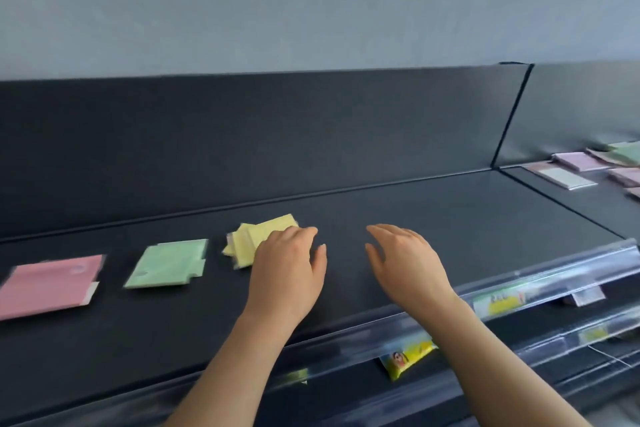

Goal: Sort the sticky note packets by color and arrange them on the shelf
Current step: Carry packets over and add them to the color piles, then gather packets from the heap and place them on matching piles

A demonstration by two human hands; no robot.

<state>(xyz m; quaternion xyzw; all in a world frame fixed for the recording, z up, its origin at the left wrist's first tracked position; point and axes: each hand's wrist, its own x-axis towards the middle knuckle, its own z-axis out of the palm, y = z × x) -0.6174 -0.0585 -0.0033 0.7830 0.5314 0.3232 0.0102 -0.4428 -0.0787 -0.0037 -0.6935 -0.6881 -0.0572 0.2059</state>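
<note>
On the top shelf (450,211), matt dark sheet metal with an upright back panel:

- Pink packet (48,284): flat, rectangular, film-wrapped, at the far left.
- Green packet (166,263): flat, pale, squarish, with a notched flap at its right edge, well apart from the pink.
- Yellow packets (256,236): several thin pale squares in a loose, fanned heap, right of the green.
- Left hand (287,270): palm down, fingers relaxed, covering the heap's right edge, grasping nothing. Contact cannot be told.
- Right hand (405,263): empty, fingers spread and slightly bent, above bare shelf.
- Mixed packets (581,163): lilac, green and pink, overlapping, on the adjoining shelf section at far right.
- Price rail (554,281): clear glossy plastic strip along the front edge.
</note>
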